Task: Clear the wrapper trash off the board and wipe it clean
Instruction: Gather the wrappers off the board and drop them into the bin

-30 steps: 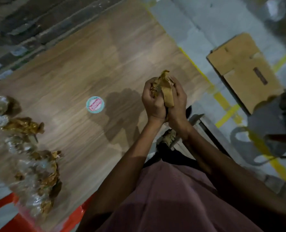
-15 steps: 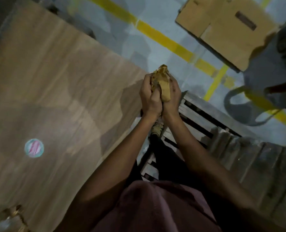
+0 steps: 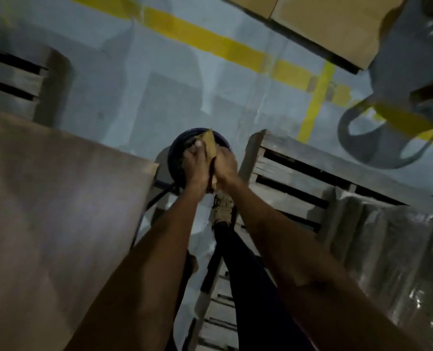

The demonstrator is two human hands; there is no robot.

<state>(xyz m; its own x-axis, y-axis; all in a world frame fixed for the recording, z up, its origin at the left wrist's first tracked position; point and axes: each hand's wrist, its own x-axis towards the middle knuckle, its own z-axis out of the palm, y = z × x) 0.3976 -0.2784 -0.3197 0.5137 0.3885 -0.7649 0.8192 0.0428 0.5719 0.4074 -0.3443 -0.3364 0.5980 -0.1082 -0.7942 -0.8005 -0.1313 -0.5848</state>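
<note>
Wrapper wad (image 3: 209, 144) clenched between our left hand (image 3: 194, 165) and right hand (image 3: 226, 165), fingers tight, poised over dark bin (image 3: 176, 158) beside board (image 3: 58, 198) for dropping

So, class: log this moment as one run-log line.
hands: left and right clasping wrapper wad | position: over dark bin | board: at left

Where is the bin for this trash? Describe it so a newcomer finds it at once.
Start at the wooden board on the left; just past its far right corner, on the grey floor, stands the bin. It is the only round, dark blue thing there, under both hands squeezing the brown wrapper wad.
</note>
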